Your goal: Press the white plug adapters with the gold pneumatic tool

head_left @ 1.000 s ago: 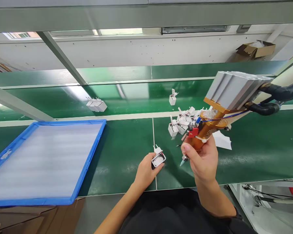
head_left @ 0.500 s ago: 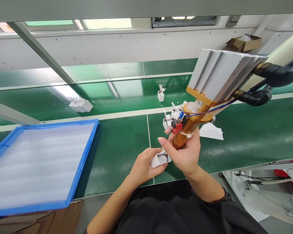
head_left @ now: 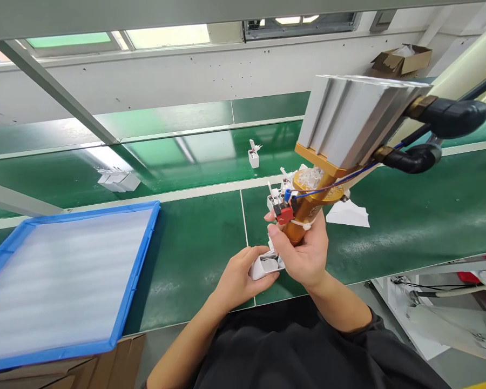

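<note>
At the near edge of the green bench, the person's left hand (head_left: 238,278) grips a small white housing (head_left: 266,266), open side up, fingers curled round its side, just above the table (head_left: 194,254). Pressed close against it on the right, the right hand (head_left: 303,254) is wrapped firmly around the gold barrel of a dispensing tool (head_left: 308,213), whose tip points down into the housing but is hidden by the hand. A red switch (head_left: 284,215) sits beside the thumb, and a ribbed aluminium block (head_left: 348,119) with black hoses (head_left: 441,129) tops the barrel. Behind the tool lies a heap of white parts (head_left: 281,192); farther back one white part (head_left: 253,156) stands alone. Well to the left are a small group of white parts (head_left: 117,180) and a blue tray (head_left: 65,275).
</note>
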### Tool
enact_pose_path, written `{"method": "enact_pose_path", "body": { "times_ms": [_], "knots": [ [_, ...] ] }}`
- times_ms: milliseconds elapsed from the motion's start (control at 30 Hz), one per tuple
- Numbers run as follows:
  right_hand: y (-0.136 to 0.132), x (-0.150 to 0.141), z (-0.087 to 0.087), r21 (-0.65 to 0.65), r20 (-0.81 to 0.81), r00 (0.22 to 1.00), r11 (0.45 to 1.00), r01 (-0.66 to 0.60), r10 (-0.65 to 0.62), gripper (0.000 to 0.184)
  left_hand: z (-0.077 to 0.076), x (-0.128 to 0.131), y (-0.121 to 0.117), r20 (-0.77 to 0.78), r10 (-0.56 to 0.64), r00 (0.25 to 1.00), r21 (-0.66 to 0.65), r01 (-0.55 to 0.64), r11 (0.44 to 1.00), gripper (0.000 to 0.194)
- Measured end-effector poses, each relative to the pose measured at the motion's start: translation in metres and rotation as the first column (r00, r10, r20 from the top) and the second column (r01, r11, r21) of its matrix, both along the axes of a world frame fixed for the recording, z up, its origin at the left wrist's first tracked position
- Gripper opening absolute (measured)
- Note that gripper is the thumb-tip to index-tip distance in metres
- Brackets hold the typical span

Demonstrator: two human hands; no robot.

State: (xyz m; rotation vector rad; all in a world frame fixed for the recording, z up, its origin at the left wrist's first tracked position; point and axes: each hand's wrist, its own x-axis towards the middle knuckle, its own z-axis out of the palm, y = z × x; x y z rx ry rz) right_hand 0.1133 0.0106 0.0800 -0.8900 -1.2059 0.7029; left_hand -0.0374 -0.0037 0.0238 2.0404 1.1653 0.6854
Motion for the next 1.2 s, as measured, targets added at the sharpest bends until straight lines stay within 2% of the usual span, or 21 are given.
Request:
{"method": "enact_pose_path", "body": {
  "times_ms": [167, 367, 600, 700, 800, 900, 1033, 1200],
  "knots": [
    [0.001, -0.001, 0.001, 0.053, 0.002, 1.000, 0.999, 0.004, -0.004, 0.034, -0.007, 0.000, -0.001, 0.001, 0.022, 1.000, -0.002, -0.022, 1.000, 0.030],
    [0.003, -0.007, 0.008, 0.094, -0.021, 1.000, 0.996, -0.011, 0.013, 0.037, -0.030, 0.013, -0.007, 0.038, 0.134, 0.990, -0.045, -0.133, 0.990, 0.026],
    [0.005, -0.014, 0.013, 0.100, -0.017, 0.998, 0.993, 0.062, -0.060, 0.034, -0.043, 0.039, -0.008, 0.168, 0.170, 0.971, 0.161, -0.197, 0.967, 0.027],
    [0.004, -0.012, 0.010, 0.072, -0.029, 0.999, 0.997, 0.035, -0.033, 0.029, -0.045, 0.042, -0.008, 0.263, 0.176, 0.949, 0.264, -0.246, 0.932, 0.030],
    [0.003, -0.009, 0.007, 0.041, -0.039, 0.999, 0.999, 0.012, -0.010, 0.028, -0.048, 0.043, -0.008, 0.297, 0.182, 0.937, 0.288, -0.269, 0.919, 0.033],
    [0.005, -0.008, 0.005, 0.084, -0.018, 0.999, 0.996, 0.035, -0.034, 0.036, -0.049, 0.044, -0.010, 0.265, 0.186, 0.946, 0.226, -0.249, 0.942, 0.034],
    [0.007, -0.005, 0.003, 0.111, -0.050, 0.997, 0.992, -0.055, 0.061, 0.039, -0.045, 0.041, -0.007, 0.197, 0.223, 0.955, 0.037, -0.235, 0.971, 0.031],
    [0.006, 0.005, -0.003, 0.074, -0.142, 0.982, 0.991, -0.115, 0.125, 0.025, -0.027, 0.020, 0.002, 0.180, 0.284, 0.942, -0.294, -0.224, 0.929, 0.030]
  ]
}}
